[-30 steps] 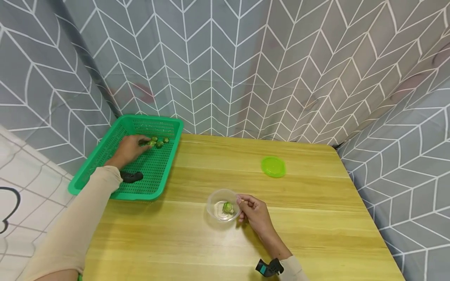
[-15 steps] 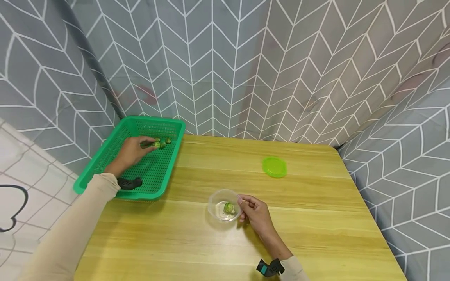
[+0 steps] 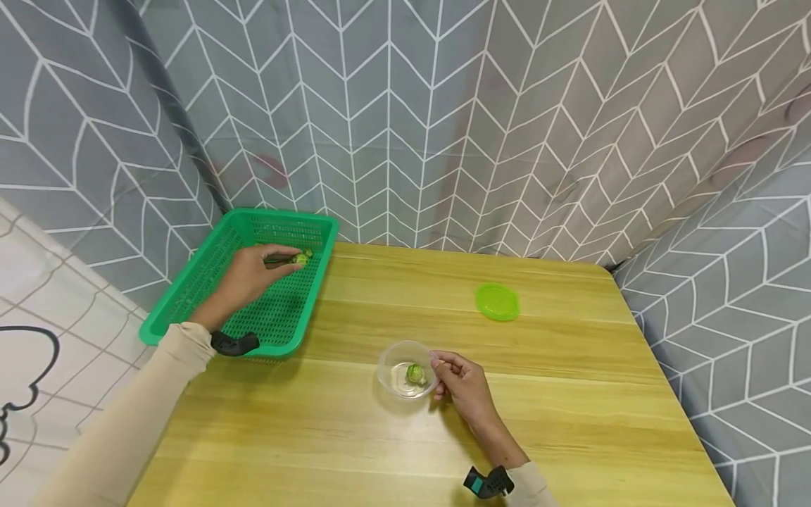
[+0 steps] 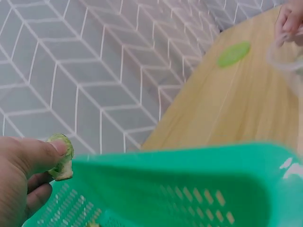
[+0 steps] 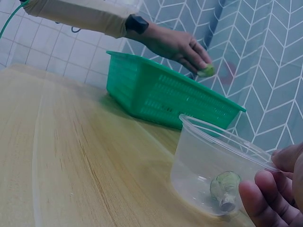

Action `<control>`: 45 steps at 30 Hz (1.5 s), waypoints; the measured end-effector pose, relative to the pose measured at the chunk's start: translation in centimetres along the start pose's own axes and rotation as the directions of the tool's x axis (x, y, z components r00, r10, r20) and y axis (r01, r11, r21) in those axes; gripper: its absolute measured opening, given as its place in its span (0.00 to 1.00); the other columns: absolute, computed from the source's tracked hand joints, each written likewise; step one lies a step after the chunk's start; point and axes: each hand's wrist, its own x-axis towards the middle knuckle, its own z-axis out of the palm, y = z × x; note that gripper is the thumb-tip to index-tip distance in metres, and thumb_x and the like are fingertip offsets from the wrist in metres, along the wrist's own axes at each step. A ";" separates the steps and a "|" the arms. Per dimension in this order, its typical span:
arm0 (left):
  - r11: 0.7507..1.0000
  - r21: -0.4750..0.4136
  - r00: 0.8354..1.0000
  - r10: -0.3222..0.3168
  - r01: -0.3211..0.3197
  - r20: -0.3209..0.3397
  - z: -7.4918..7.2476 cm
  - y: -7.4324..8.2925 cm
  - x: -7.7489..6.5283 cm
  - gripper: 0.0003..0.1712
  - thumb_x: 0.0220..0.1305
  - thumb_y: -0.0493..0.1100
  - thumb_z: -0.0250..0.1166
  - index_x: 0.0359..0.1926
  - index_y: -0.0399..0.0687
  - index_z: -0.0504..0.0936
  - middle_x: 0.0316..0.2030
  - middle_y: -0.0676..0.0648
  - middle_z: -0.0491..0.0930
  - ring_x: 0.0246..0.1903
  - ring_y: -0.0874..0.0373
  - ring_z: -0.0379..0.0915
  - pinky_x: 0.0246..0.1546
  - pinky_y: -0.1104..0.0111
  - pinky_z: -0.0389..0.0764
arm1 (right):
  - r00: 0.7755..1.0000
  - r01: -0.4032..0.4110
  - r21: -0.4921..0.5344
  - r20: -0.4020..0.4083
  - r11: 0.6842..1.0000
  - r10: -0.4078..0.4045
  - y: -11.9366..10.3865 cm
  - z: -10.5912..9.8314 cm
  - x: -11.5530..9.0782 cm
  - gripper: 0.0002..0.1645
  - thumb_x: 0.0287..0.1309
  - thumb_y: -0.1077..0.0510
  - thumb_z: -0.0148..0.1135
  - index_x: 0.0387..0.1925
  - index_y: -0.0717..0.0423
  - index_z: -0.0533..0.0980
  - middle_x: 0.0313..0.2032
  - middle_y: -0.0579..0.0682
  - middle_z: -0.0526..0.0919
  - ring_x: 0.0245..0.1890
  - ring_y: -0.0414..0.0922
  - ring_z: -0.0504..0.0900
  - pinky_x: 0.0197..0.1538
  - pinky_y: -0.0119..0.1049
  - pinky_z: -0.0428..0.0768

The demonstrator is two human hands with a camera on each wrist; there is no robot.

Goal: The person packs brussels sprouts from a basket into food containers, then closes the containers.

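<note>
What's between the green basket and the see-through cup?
Just bare wooden table between the green basket and the see-through cup; the head view shows it.

One round clear plastic tub [image 3: 392,360] at clock centre, one round green sprout [image 3: 415,374] inside! Three o'clock, one bare right hand [image 3: 464,384]; ten o'clock, one bare left hand [image 3: 252,273], holding another sprout [image 3: 300,260]. One black wristband [image 3: 235,343] apiece. Ten again: one rectangular green plastic basket [image 3: 275,310], sprout count partly hidden. One flat lime-green plastic lid [image 3: 497,301] at two.
</note>
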 end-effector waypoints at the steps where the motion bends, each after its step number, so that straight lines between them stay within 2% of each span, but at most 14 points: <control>1: 1.000 -0.011 1.000 0.007 -0.007 0.005 0.1 0.3 0.0 0.21 0.65 0.53 0.71 0.57 0.58 0.85 0.56 0.47 0.83 0.50 0.48 0.84 0.45 0.52 0.85 | 1.000 0.001 0.000 -0.001 1.000 -0.001 0.0 0.0 0.0 0.18 0.67 0.57 0.66 0.54 0.63 0.82 0.25 0.55 0.78 0.19 0.40 0.78 0.26 0.38 0.87; 6: 0.997 -0.064 0.999 0.043 -0.041 0.025 0.9 1.7 -0.3 0.22 0.64 0.55 0.70 0.57 0.58 0.85 0.56 0.49 0.84 0.51 0.50 0.84 0.46 0.57 0.86 | 1.000 0.009 0.005 -0.003 1.000 -0.009 0.1 -0.1 0.0 0.18 0.66 0.57 0.67 0.54 0.63 0.82 0.25 0.55 0.79 0.19 0.41 0.78 0.27 0.40 0.87; 12: 0.987 -0.154 0.996 0.053 -0.041 0.075 1.5 3.7 -1.1 0.22 0.64 0.53 0.71 0.58 0.57 0.84 0.59 0.49 0.81 0.55 0.52 0.81 0.51 0.59 0.85 | 1.000 0.005 0.003 -0.007 1.000 -0.005 0.1 -0.1 0.0 0.18 0.66 0.57 0.67 0.53 0.63 0.82 0.25 0.55 0.79 0.19 0.40 0.78 0.26 0.40 0.87; 22: 0.972 -0.217 0.984 0.117 -0.086 0.135 3.6 6.3 -2.4 0.21 0.65 0.54 0.70 0.57 0.57 0.85 0.55 0.50 0.83 0.54 0.52 0.81 0.46 0.67 0.86 | 1.000 0.012 -0.008 -0.006 1.000 -0.012 -0.2 0.1 -0.2 0.18 0.67 0.57 0.66 0.54 0.64 0.81 0.25 0.54 0.79 0.19 0.39 0.78 0.25 0.35 0.85; 31: 0.945 -0.310 0.973 0.162 -0.105 0.166 6.2 7.7 -3.6 0.18 0.63 0.52 0.72 0.54 0.60 0.86 0.54 0.54 0.83 0.52 0.58 0.81 0.47 0.70 0.85 | 1.000 0.000 0.008 0.005 1.000 0.000 -0.2 0.0 -0.1 0.18 0.67 0.58 0.66 0.54 0.64 0.81 0.25 0.54 0.79 0.19 0.40 0.78 0.25 0.34 0.85; 38: 0.926 -0.375 0.968 0.138 -0.051 0.208 8.2 8.2 -4.2 0.16 0.62 0.53 0.73 0.52 0.62 0.87 0.53 0.55 0.84 0.52 0.58 0.82 0.48 0.68 0.85 | 1.000 -0.006 0.008 0.008 1.000 0.006 -0.1 0.0 -0.1 0.19 0.67 0.57 0.66 0.54 0.64 0.81 0.25 0.54 0.78 0.19 0.40 0.78 0.26 0.35 0.86; 45: 0.903 -0.426 0.948 0.179 -0.051 0.265 10.4 9.1 -5.1 0.17 0.63 0.49 0.73 0.52 0.54 0.87 0.51 0.50 0.85 0.50 0.55 0.83 0.48 0.69 0.85 | 1.000 -0.006 0.002 0.003 1.000 0.006 -0.2 0.0 -0.3 0.18 0.67 0.57 0.66 0.54 0.63 0.81 0.25 0.54 0.78 0.19 0.40 0.78 0.26 0.35 0.86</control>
